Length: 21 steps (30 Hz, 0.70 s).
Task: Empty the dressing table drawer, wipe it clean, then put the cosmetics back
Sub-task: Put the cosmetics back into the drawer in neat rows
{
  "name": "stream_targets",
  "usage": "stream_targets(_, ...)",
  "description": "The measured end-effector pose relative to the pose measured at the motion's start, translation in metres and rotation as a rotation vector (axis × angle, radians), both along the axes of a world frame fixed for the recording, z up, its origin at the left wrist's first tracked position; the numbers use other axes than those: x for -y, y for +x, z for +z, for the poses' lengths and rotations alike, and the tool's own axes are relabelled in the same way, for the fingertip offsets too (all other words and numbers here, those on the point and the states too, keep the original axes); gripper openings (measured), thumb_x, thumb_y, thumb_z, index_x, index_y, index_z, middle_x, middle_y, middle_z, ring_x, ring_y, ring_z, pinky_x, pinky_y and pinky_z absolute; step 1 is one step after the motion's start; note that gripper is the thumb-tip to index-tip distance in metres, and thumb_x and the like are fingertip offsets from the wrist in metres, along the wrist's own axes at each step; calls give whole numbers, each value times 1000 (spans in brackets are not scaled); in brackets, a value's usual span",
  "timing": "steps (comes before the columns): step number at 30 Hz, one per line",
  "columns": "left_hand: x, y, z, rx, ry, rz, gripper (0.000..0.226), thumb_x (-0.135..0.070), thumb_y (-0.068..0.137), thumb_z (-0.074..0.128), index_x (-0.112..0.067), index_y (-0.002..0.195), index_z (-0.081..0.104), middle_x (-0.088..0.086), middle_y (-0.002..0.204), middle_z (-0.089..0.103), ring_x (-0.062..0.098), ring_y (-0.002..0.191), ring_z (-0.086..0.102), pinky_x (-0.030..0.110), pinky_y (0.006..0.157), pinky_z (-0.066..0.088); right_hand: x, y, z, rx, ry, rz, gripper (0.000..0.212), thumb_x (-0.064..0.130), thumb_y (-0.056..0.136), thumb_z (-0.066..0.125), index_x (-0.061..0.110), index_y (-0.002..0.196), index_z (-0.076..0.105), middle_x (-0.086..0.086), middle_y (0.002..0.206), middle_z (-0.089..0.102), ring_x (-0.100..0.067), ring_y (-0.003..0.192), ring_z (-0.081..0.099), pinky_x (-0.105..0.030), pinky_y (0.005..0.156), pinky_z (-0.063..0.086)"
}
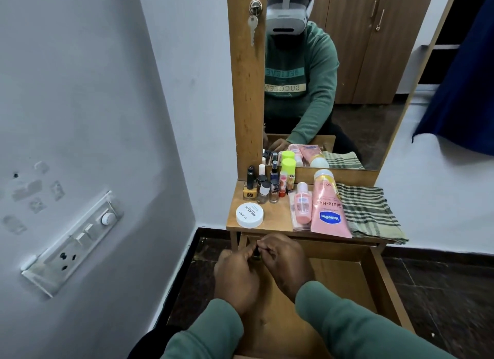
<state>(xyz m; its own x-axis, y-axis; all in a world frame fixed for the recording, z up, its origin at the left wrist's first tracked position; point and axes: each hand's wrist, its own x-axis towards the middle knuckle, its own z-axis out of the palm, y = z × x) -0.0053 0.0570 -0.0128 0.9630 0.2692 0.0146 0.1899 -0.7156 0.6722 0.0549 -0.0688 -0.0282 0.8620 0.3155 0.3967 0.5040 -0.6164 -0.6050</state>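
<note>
While the drawer (344, 278) stands pulled out in the lower centre of the frame, its wooden floor shows bare wherever the arms do not cover it, so the emptying looks nearly done. Most of the cosmetics are on the tabletop (276, 215) just above the drawer. A cluster of small nail polish bottles (263, 187) stands at its upper left, with a white round jar (249, 215) in front of them. A pink bottle (303, 206) and a pink Vaseline tube (329, 209) lie side by side in the middle. A checked cloth (371, 211) lies folded at the right of the tabletop, just beside the tube, and apparently not yet put to wiping. Both hands meet at the drawer's upper left corner, just below the tabletop edge. The left hand (236, 276) and the right hand (286, 262) have their fingers curled and pinch a small dark item (257, 252) between them; what it is cannot be told. It is probably among the last things to come out, which leaves the wiping and the putting back both to do
</note>
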Motion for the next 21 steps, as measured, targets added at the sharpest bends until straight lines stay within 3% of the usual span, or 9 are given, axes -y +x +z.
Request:
stream_targets(4, 0, 5, -1, -13, 87, 8, 55, -8, 95, 48, -39, 139, 57, -10, 142, 51, 22, 125, 39, 36, 107, 35, -2, 0, -4, 58, -31, 1, 15, 11, 94, 69, 13, 106, 78, -1, 106, 73, -16, 93, 68, -24, 81, 54)
stream_targets(9, 0, 6, 0, -65, 142, 35, 54, -15, 95, 49, -43, 141, 52, -5, 152, 31, 26, 132, 28, 42, 111, 30, -9, 0, -6, 96, -56, 2, 15, 6, 92, 69, 7, 103, 79, -8, 105, 75, -24, 91, 70, -37, 80, 59)
stream_targets(11, 1, 4, 1, -96, 112, 22, 58, -15, 96, 48, -43, 147, 44, -5, 166, 11, 30, 145, 15, 48, 118, 22, -13, 1, -8, 119, -62, -14, 13, 4, 91, 70, 6, 100, 79, -10, 101, 75, -26, 88, 71, -37, 77, 60)
stream_targets(14, 3, 0, -1, -129, 34, -19, 65, -14, 97, 47, -43, 153, 35, -11, 170, -8, 27, 154, -2, 53, 122, 12, -16, 1, -11, 116, -58, -32, 12, 2, 89, 71, 5, 98, 79, -9, 99, 75, -25, 86, 71, -34, 75, 59)
stream_targets(21, 0, 0, -3, -175, -17, -36, 70, -14, 97, 48, -43, 157, 26, -11, 170, -8, 26, 155, -2, 56, 122, 11, -22, 3, -16, 92, -57, -76, 17, 8, 95, 66, 9, 107, 77, -7, 105, 75, -24, 91, 71, -31, 79, 56)
